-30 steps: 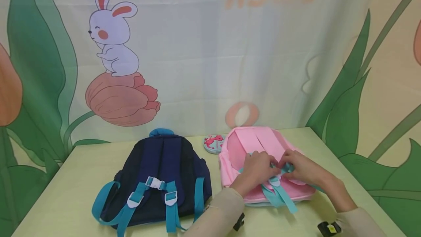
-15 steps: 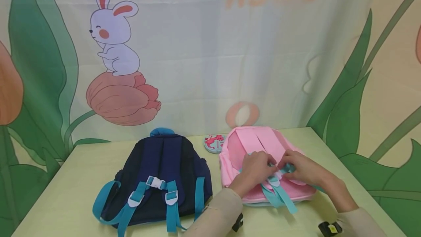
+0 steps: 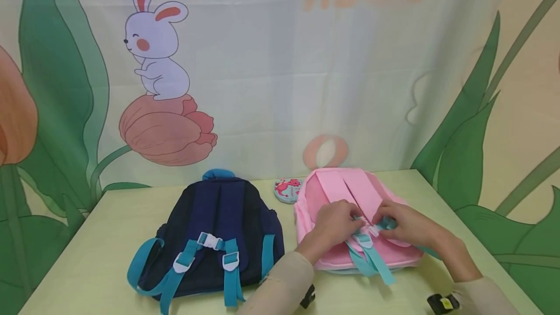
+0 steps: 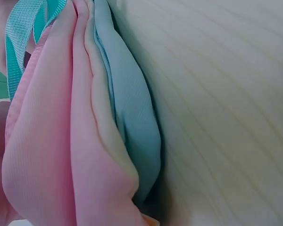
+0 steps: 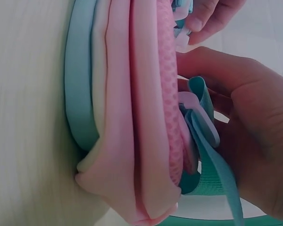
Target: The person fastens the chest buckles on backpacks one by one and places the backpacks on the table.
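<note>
A pink backpack (image 3: 321,203) lies on its front with its shoulder straps upward. My left hand (image 3: 334,222) pinches one side of the teal chest strap, close to a pale buckle (image 3: 372,230). On the other side, my right hand (image 3: 409,222) has its fingers curled on the teal strap (image 3: 386,224). The buckle shows between the two hands; whether its halves are joined I cannot tell. A pale strap slider (image 5: 198,106) with a hanging teal tail lies beside the right palm. In the left wrist view the bag's pink side (image 4: 47,132) hides most of the left hand.
A dark blue backpack (image 3: 175,222) with teal straps and a white fastened buckle (image 3: 210,240) lies to the left. Behind the pink bag sits a small case with a red pattern (image 3: 287,190). Everything rests on a pale yellow table (image 3: 113,227) against a printed curtain (image 3: 262,62).
My hands have drawn slightly apart, the left one moving left, and the pale buckle now shows more between them. The head view has shifted a little. Both backpacks stay in place.
</note>
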`<state>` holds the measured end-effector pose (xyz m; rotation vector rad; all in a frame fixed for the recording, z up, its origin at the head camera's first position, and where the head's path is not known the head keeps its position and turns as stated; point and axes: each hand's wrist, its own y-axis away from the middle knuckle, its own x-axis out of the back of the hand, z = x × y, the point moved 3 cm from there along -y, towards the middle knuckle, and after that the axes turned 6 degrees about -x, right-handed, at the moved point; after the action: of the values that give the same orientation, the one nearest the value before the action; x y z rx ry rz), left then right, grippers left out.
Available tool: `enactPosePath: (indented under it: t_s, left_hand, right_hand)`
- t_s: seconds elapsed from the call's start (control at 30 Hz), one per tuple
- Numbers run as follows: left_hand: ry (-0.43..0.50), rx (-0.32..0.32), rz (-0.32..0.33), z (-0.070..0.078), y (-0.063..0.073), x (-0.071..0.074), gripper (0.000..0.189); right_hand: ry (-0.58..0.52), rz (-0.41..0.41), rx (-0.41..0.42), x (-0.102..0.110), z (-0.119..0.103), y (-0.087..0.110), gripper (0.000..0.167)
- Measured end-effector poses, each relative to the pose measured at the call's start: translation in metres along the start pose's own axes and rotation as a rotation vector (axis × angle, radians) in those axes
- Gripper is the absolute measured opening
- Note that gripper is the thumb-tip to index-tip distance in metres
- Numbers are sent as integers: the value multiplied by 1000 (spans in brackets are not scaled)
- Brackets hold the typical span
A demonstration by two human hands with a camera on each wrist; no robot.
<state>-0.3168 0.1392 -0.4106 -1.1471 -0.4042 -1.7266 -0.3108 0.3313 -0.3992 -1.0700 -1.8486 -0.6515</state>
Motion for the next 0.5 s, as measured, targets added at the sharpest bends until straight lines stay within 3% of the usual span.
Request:
enactPosePath:
  t_s: [0.2, 0.5]
  left_hand:
    - [12, -22, -1, -1, 3, 4, 20]
    - [-51, -85, 3, -1, 8, 8, 20]
  right_hand:
    - [-5, 21, -7, 1, 2, -1, 20]
    - [-23, 11, -10, 0, 2, -4, 18]
